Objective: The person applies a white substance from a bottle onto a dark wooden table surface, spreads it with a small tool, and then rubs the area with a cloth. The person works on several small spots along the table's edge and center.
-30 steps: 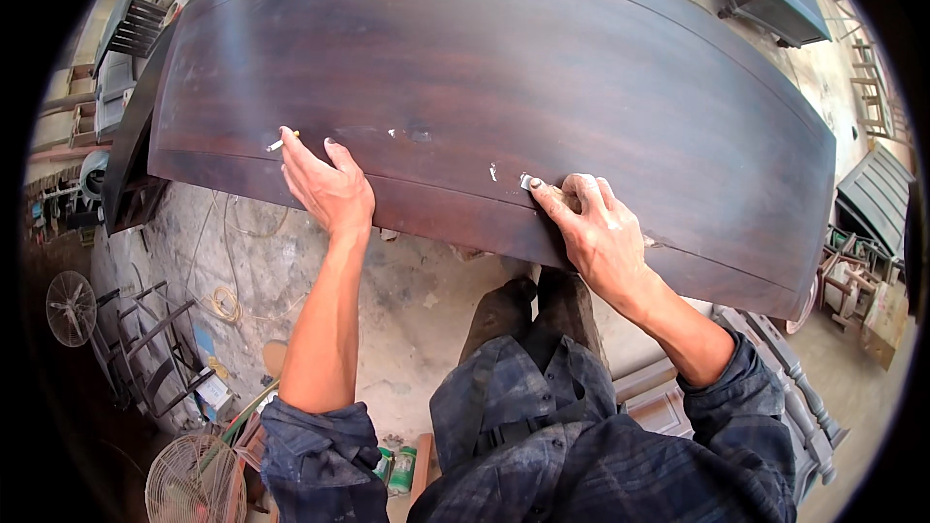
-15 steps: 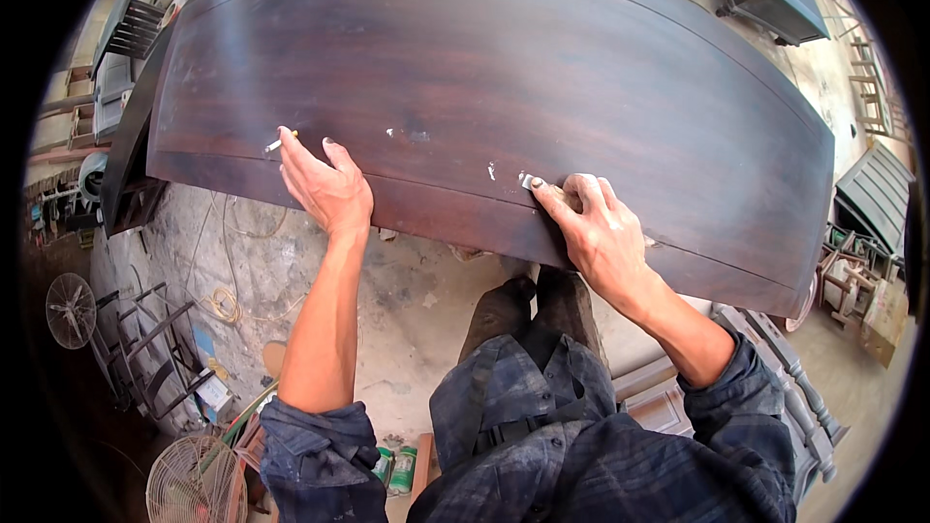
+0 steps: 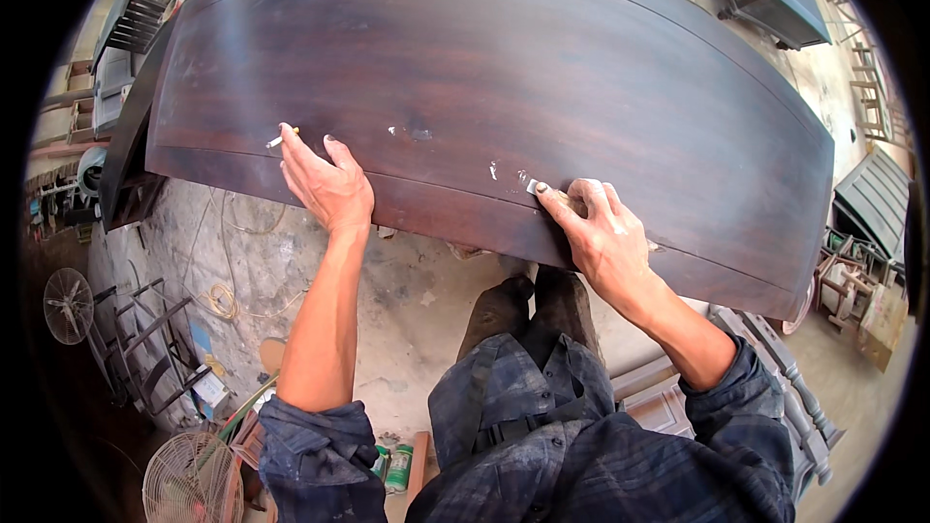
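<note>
A large dark brown wooden panel (image 3: 465, 58) with a grooved border spans the view in front of me. My right hand (image 3: 610, 232) is closed round a small putty knife, whose pale metal blade (image 3: 532, 186) touches the panel near its front groove; the hand hides most of the handle. Small white filler smears (image 3: 493, 170) mark the surface just left of the blade. My left hand (image 3: 331, 189) rests at the panel's front edge, fingers raised, with a cigarette (image 3: 275, 142) pinched between them.
Below on the left stand a wire-caged fan (image 3: 194, 479) and a dark metal frame (image 3: 155, 344). Green cans (image 3: 399, 470) sit on the floor by my left sleeve. Grey wooden furniture parts (image 3: 659, 397) lie under my right arm. Dark furniture (image 3: 780, 0) stands beyond the panel.
My right hand and the putty knife have shifted slightly to the right and toward me. My left hand stays at about the same place with the cigarette.
</note>
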### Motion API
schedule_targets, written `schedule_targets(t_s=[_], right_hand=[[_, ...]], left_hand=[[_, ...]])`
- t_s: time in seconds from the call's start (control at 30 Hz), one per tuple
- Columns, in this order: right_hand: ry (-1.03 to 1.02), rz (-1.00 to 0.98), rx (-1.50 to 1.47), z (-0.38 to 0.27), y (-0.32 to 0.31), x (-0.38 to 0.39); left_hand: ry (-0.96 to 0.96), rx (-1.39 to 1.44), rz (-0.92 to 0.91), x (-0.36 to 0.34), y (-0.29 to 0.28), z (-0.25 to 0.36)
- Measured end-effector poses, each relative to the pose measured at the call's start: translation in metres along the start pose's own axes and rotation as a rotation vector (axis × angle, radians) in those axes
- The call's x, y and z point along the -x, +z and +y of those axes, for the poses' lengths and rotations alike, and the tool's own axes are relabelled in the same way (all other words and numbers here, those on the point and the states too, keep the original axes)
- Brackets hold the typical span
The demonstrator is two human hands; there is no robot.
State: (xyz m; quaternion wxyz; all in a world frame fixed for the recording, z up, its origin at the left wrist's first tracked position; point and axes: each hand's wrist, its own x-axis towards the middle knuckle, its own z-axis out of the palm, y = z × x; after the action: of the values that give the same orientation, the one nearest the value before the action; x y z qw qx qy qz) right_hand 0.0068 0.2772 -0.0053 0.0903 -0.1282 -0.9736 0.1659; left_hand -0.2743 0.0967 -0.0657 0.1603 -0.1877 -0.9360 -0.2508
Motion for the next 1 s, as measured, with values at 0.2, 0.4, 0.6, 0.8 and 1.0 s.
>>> schedule_targets(t_s=[0.2, 0.4, 0.6, 0.8, 1.0], right_hand=[[0.016, -0.015, -0.001, 0.000, 0.000, -0.010], [0.011, -0.014, 0.012, 0.000, 0.000, -0.009], [0.006, 0.007, -0.002, 0.003, 0.003, -0.003], [0.003, -0.047, 0.004, 0.002, -0.002, -0.008], [-0.009, 0.005, -0.025, 0.004, 0.004, -0.008]], left_hand=[[0.005, -0.005, 0.007, 0.000, 0.000, 0.001], [0.007, 0.000, 0.002, 0.002, 0.000, 0.000], [-0.010, -0.001, -0.004, 0.000, 0.001, 0.000], [-0.004, 0.005, -0.002, 0.001, 0.000, -0.001], [-0.002, 0.002, -0.002, 0.002, 0.000, 0.001]])
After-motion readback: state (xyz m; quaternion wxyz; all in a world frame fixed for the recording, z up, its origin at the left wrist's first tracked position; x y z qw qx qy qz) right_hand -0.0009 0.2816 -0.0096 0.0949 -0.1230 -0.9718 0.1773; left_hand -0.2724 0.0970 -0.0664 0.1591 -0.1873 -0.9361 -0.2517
